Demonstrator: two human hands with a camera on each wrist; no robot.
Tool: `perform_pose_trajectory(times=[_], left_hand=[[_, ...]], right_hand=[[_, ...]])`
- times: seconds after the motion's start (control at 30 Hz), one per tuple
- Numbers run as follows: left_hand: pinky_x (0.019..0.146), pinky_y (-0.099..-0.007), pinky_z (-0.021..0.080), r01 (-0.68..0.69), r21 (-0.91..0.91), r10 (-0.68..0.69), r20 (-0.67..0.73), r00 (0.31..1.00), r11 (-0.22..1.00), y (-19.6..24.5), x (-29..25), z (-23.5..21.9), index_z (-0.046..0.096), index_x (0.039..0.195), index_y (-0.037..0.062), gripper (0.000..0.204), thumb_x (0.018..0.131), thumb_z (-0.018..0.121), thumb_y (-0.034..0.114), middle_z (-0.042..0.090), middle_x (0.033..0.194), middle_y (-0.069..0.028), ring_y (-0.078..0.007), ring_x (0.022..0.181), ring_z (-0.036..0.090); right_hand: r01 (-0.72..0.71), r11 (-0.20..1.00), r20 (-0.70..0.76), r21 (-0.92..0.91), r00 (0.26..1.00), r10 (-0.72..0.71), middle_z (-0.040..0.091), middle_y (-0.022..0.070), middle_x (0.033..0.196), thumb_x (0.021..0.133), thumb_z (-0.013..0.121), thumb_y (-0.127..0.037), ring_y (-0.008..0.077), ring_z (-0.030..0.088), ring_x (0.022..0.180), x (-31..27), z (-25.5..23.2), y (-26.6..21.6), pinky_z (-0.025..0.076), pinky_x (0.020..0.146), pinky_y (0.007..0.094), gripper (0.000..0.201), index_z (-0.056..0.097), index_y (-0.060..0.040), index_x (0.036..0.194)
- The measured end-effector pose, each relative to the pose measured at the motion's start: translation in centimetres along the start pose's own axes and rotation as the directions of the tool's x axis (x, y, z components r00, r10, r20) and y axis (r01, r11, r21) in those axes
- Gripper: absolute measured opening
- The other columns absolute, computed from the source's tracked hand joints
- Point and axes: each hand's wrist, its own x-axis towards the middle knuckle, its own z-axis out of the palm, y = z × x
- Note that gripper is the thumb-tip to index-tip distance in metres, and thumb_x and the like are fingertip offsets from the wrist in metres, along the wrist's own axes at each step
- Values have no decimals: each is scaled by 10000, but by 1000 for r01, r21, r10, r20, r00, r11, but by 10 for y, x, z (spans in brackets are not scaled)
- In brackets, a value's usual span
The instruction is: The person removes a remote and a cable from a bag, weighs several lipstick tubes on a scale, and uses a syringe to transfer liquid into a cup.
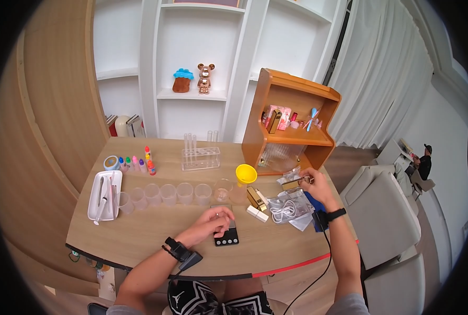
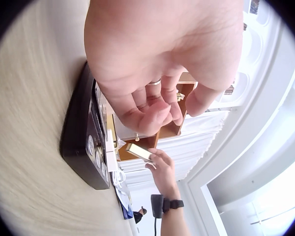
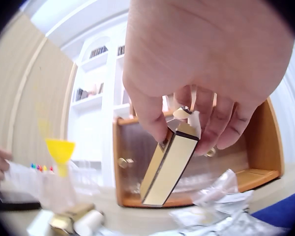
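My right hand point(image 1: 318, 187) pinches a gold box point(image 3: 168, 164) by its end, its flaps up between thumb and fingers in the right wrist view. The box hangs above clear plastic bags point(image 1: 292, 203) and a white cable point(image 1: 283, 211). My left hand point(image 1: 213, 224) hovers over or rests at a black scale point(image 1: 227, 237); its fingers are loosely curled and hold nothing. Left of the bags lie another gold box point(image 1: 255, 198) and a white box point(image 1: 257, 213).
A yellow funnel point(image 1: 246, 174) stands behind the boxes, beside a row of clear cups point(image 1: 169, 193). Farther back are a test tube rack point(image 1: 201, 159) and a wooden cabinet point(image 1: 253, 118). A white tray point(image 1: 93, 198) and small colored bottles point(image 1: 142, 164) sit at the left.
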Motion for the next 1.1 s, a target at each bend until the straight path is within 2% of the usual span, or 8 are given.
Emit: perform_pose_trajectory(times=[0.07, 0.17, 0.37, 0.5, 0.6, 0.67, 0.77, 1.1], left_hand=[[658, -250, 454, -116, 2, 116, -65, 991, 993, -5, 3, -2, 558, 1133, 49, 146, 1044, 553, 164, 543, 844, -17, -92, 715, 522], [873, -302, 497, -221, 31, 222, -41, 974, 975, -8, 6, -3, 550, 1209, 46, 222, 1049, 566, 200, 594, 1034, -53, -140, 906, 603], [994, -332, 495, -66, 84, 55, 126, 990, 994, -4, -2, 4, 458, 1379, 47, 417, 1053, 579, 277, 590, 1240, -91, -184, 1124, 622], [690, -272, 535, 83, 57, -88, 78, 993, 995, -1, -2, 1, 439, 1407, 70, 392, 1088, 497, 290, 607, 1037, -64, -132, 873, 630], [527, -234, 437, 47, 14, -47, -2, 999, 999, 3, -4, 0, 465, 1387, 78, 354, 1096, 462, 280, 568, 872, -30, -98, 712, 566], [422, -206, 330, 44, -41, -47, -57, 997, 998, -1, -2, -5, 478, 1346, 38, 363, 1098, 450, 302, 539, 843, -39, -86, 599, 498], [403, -200, 312, 19, -84, -24, -66, 998, 996, -5, 1, -13, 486, 1321, 34, 377, 1102, 430, 336, 529, 835, -42, -78, 581, 479], [385, -207, 293, -6, -178, -17, -130, 991, 984, -3, 1, -17, 494, 1315, 23, 480, 1110, 337, 428, 523, 792, -43, -87, 524, 463]], right_hand=[[33, 996, 162, 83, 986, -46, 732, 114, 966, 838, 740, -100, 213, 693, 863, -13, -3, -30, 533, 767, 325, 256, 702, -21, 1078], [150, 942, 472, 300, 835, -283, 731, 70, 980, 897, 730, -125, 140, 663, 860, -35, 10, -88, 515, 739, 290, 220, 703, -34, 1095], [206, 907, 540, 367, 747, -388, 722, 69, 946, 901, 752, -187, 164, 641, 807, -50, 75, -149, 511, 727, 297, 256, 701, -69, 1122], [252, 873, 359, 418, 837, -413, 692, 81, 882, 904, 750, -218, 176, 631, 782, -40, 95, -139, 507, 712, 309, 271, 698, -57, 1116], [117, 884, 192, 453, 955, -225, 686, 99, 873, 883, 766, -211, 190, 625, 753, -28, 95, -105, 509, 706, 314, 278, 697, -33, 1086], [133, 982, 154, 131, 976, -152, 684, 140, 884, 868, 755, -193, 269, 646, 803, -24, 86, -91, 528, 723, 364, 251, 688, 10, 999], [332, 943, 161, -28, 932, -324, 688, 148, 912, 814, 780, -169, 319, 642, 909, -30, 100, -66, 529, 805, 416, 238, 700, -3, 965], [434, 885, 284, -172, 882, -377, 613, 148, 950, 763, 803, -174, 356, 591, 999, -47, 118, -69, 491, 904, 439, 246, 709, -11, 922]])
